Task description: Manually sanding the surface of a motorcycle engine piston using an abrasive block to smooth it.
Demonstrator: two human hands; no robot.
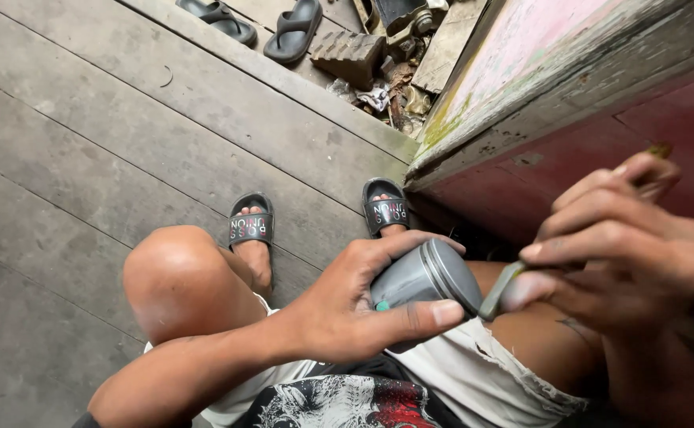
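The wooden plank floor (85,143) fills most of the view, its boards running toward the far edge, where a step drops to a lower level holding a spare pair of dark sandals (291,32) and a heap of scrap (394,87). A worn painted wall (537,79) with a dark red panel closes off the right side, so open room lies to the left. The person sits with bare knees raised, feet in black slides (252,226) on the boards. Over the lap, the left hand (347,309) grasps a grey metal cylinder (426,277) from below and behind, thumb along its near side and fingers (394,246) curled over the top, its ringed flat end facing right. The right hand (624,254) is clenched around a thin greenish tool (501,289), whose tip touches the cylinder's end rim.
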